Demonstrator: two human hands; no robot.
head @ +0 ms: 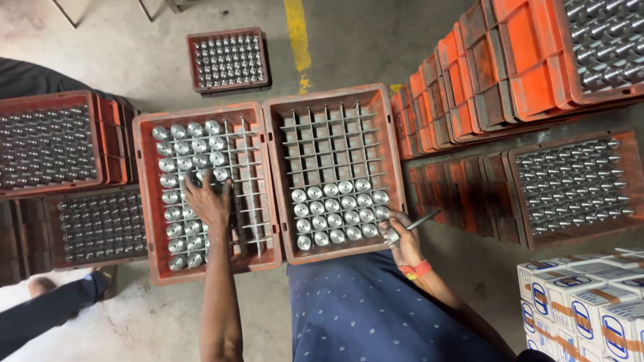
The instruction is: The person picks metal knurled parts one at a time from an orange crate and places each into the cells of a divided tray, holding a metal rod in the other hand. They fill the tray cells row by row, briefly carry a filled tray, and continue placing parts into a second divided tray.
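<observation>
I see scuffed matt orange plastic crates (208,265), glossy machined metal parts (339,211) in dull grey dividers (329,144), rough stained concrete floor (134,40), soft dotted blue cloth (362,315), glossy printed cardboard boxes (590,302), my right hand (402,241) gripping a smooth metal rod (422,219).

One head-worn camera looks steeply down (from close above) onto two orange crates (272,121) at the knees.

Factory floor — orange crates (469,100), machined metal parts (339,211)

Left crate (144,201): shiny metal cylinders (176,175) upright in divider cells, part-filled. Right crate (275,181): cylinders (339,213) fill lower rows only.
</observation>
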